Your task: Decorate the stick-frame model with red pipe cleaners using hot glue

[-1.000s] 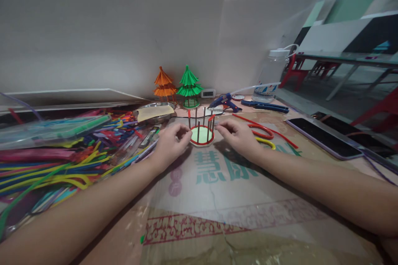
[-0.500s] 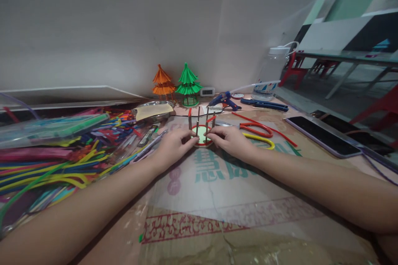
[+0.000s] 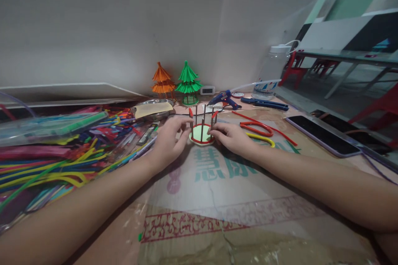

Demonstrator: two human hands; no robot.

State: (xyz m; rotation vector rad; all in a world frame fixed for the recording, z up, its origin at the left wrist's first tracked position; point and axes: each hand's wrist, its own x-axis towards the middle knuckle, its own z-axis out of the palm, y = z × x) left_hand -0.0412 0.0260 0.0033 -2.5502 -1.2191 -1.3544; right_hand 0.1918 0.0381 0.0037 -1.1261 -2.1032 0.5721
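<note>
A small round pale-green base (image 3: pixel 198 133) with a red rim stands on the covered table, bearing several upright brown posts (image 3: pixel 202 130). Short red pieces show at the tops of two outer posts. At its left side is my left hand (image 3: pixel 170 137), thumb and forefinger spread, with the forefinger's tip by the left post. My right hand (image 3: pixel 230 136) pinches the right edge of the base near a post; its fingertips partly hide that edge. Behind stand a green tiered-roof model (image 3: pixel 188 83) and an orange tiered-roof model (image 3: pixel 162 80).
Colourful pipe cleaners (image 3: pixel 71 165) and a clear plastic case (image 3: pixel 52 126) crowd the left. A metal dish (image 3: pixel 155 109) sits behind them. Toward the back right are a blue glue gun (image 3: pixel 224 99), red bent pipe cleaners (image 3: pixel 256 127), a water bottle (image 3: pixel 270 74) and a phone (image 3: pixel 323 136).
The round base has turned, so its posts stand in different positions. My left fingers have spread and drawn back from the front of it. My right hand stays at the right edge.
</note>
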